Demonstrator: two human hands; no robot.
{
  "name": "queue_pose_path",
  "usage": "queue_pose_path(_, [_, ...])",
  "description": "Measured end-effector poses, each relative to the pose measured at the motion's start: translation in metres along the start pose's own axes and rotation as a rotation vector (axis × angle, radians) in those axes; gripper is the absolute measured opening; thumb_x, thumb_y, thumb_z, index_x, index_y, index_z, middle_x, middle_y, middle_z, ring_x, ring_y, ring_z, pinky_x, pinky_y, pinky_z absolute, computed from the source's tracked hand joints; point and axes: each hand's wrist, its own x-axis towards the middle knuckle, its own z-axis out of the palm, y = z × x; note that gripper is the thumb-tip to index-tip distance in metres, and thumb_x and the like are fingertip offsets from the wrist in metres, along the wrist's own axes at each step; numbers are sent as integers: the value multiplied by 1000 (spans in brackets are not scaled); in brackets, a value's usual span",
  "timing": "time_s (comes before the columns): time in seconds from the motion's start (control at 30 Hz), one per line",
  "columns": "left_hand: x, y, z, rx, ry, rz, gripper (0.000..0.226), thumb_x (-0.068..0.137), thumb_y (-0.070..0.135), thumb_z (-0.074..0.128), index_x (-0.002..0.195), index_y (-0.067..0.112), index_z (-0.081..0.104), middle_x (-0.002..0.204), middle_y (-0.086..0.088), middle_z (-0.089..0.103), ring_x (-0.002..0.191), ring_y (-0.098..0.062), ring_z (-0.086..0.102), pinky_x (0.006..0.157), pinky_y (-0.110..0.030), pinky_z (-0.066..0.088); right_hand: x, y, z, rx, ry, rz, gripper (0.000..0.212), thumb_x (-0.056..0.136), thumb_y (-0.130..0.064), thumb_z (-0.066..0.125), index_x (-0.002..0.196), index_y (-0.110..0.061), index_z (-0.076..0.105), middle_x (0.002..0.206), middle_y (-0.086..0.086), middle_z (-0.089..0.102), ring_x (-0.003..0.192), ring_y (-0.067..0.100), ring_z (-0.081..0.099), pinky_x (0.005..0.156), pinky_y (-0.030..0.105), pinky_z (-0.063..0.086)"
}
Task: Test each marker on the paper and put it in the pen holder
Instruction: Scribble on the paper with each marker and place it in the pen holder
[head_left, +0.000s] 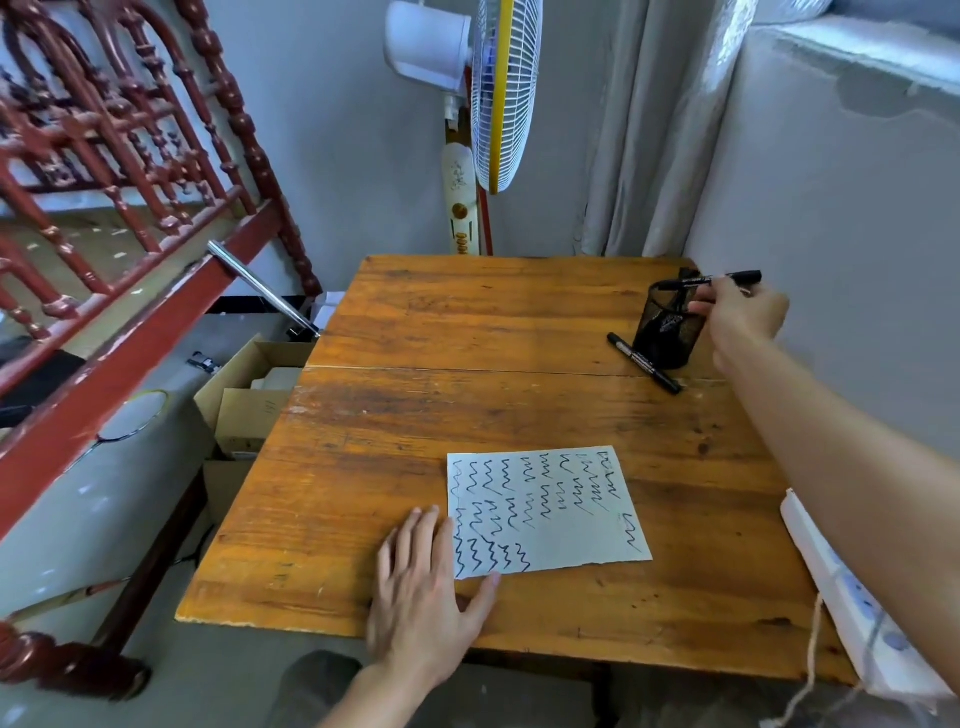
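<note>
Item: wooden counter (467, 332), orange-brown, two broad planks, seen from above and in front. Paper (571, 540): one white sheet, lying flat near the front edge, covered in rows of black zigzag test strokes, lower right part mostly bare. Left hand (421, 597): palm down on the counter at the sheet's lower left corner, fingers spread, thumb tip just touching the sheet's bottom edge; grip empty, hand flat and unclosed. Right hand (743, 317): reached out to the far right corner, grip closed by the fingertips around a black marker (711, 280), capped, held roughly level directly above the mouth of the pen holder (667, 327). Pen holder: black mesh cup, upright, near the far right corner; what it holds inside cannot be told through the mesh. Second marker (644, 362): black, capped, lying flat on the counter, slanted, just beside the holder's base on its left and front side. Surroundings: white standing fan (498, 93) behind the counter; grey curtain (649, 130) at the far right; red carved wooden bed frame (104, 156) to the left; open cardboard boxes (249, 395) on the floor by the counter's left edge; white power strip (852, 603) at the counter's right front.
</note>
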Motion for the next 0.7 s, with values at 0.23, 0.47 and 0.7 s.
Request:
queue_pose_path(0.23, [-1,-2,-1,-2,-6,15,78,86,70,27,130,10,48,138,-9,47,131,-25,37,105,-43,22,6,15,6,-618,-151,-100,26,91,-35,62,106,-15,70,97,5,66,90,26,62,77,37,49])
queue_pose_path(0.47, [-3,-2,-2,-13,9,-5,78,85,70,26,129,10,49,137,-8,49,130,-25,38,107,-48,32,4,18,9,-835,-218,-112,39,95,-44,53,105,-9,68,99,10,67,87,31,59,71,37,45])
queue_pose_path(0.7, [-2,-2,1,1,43,-1,77,84,70,29,128,10,50,137,-8,49,129,-25,39,106,-46,31,-22,34,-11,-797,-78,-362,24,92,-39,56,104,-19,63,101,5,69,89,26,63,70,35,47])
